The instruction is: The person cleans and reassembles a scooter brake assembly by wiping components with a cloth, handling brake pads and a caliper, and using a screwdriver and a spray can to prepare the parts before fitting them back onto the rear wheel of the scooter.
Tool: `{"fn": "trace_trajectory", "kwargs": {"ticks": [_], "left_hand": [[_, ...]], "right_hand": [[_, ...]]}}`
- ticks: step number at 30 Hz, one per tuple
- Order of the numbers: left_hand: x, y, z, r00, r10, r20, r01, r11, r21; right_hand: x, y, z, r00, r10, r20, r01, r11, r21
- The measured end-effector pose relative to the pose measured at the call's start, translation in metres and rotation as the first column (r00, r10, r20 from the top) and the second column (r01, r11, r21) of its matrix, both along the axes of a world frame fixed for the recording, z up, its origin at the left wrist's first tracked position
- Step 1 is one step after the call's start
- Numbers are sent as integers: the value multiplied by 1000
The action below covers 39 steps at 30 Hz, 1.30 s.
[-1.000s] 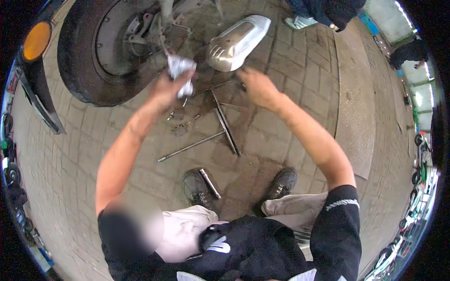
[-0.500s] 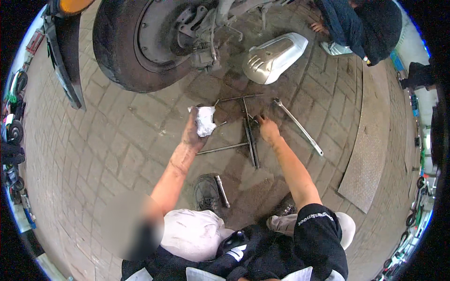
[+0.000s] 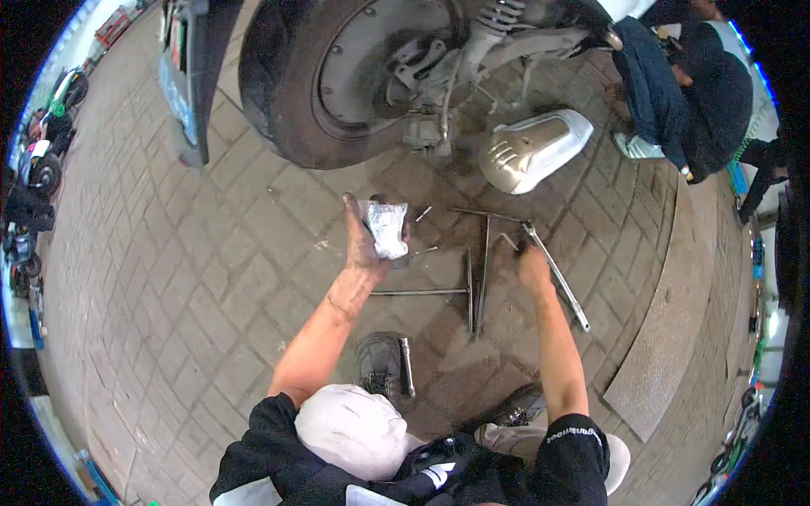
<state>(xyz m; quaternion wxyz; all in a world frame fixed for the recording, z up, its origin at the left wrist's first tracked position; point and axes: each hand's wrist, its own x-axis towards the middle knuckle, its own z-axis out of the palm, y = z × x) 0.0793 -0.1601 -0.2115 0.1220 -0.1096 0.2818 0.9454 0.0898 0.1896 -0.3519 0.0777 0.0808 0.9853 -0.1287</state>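
Note:
My left hand [image 3: 363, 244], darkened with grime, is closed around a crumpled white and silvery packet [image 3: 389, 229] above the paving. My right hand [image 3: 533, 266] reaches beside the head of a long chrome wrench [image 3: 560, 281]. A thin bent rod [image 3: 507, 239], like a hex key, sticks out from its fingers, which are partly hidden and look closed. Between the hands lie two T-handle wrenches, one with its shaft [image 3: 483, 282] pointing toward me, the other with its bar [image 3: 426, 293] lying crosswise. Two small bolt-like pins, one upper [image 3: 424, 213] and one lower [image 3: 426, 250], rest near the packet.
Ahead stands a vehicle's wheel [image 3: 287, 110] with its suspension. A silver-gold metal cover [image 3: 540, 150] lies right of it. Another person [image 3: 709, 93] crouches at the far right. A short metal socket bar [image 3: 407, 367] lies by my shoe [image 3: 379, 367]. A metal plate [image 3: 666, 337] covers paving at right.
My right hand has moved right, from beside the T-handle wrenches to the long wrench, with the thin rod. My left hand still holds the packet. The whole view has shifted.

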Motion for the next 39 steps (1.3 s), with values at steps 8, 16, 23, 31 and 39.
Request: {"fn": "trace_trajectory", "kwargs": {"ticks": [8, 16, 23, 31, 39], "left_hand": [[0, -9, 5, 997, 76, -16, -67, 945, 321], [-6, -13, 21, 958, 37, -285, 44, 960, 275], [4, -7, 58, 978, 152, -144, -103, 948, 301], [12, 4, 60, 964, 181, -197, -149, 975, 168], [25, 28, 42, 985, 154, -82, -136, 971, 196]], "right_hand": [[16, -55, 103, 956, -145, -256, -74, 724, -686], [49, -148, 202, 998, 2, -59, -58, 270, -961], [65, -191, 217, 925, 104, -366, -353, 594, -723], [63, -202, 219, 854, 108, -509, -411, 741, -531], [66, -213, 201, 883, -64, -465, -298, 690, -660]]}}
